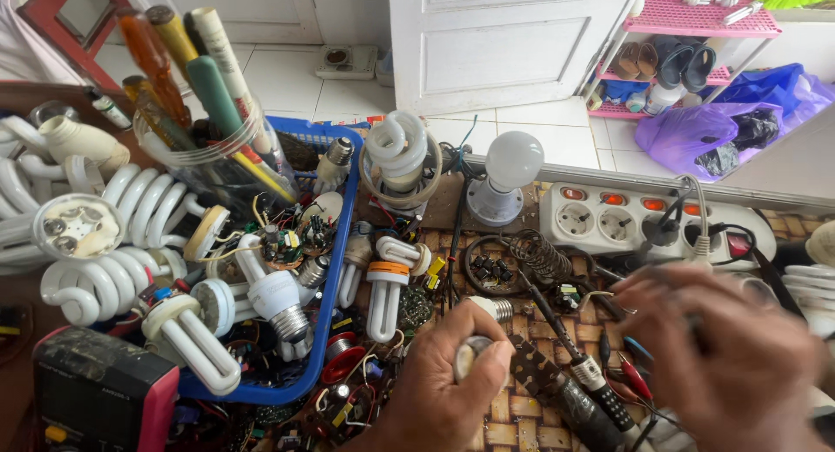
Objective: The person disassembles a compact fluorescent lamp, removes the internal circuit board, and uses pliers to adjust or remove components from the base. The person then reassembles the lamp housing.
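Note:
My left hand (439, 387) is closed around a small bulb base (496, 310), whose metal screw cap pokes out to the upper right. My right hand (726, 352) is blurred at the lower right, fingers curled over a thin tool; what it grips I cannot make out. Between the hands lies a soldering iron (574, 365) with a black handle, next to red and black clip leads (633, 378).
A blue basket (335, 269) of fluorescent bulbs and circuit boards sits left. A jar of screwdrivers (204, 147) stands behind it. A white round bulb (511, 160), a power strip (644, 217), a coil stand (535, 252) and a multimeter (100, 391) lie around.

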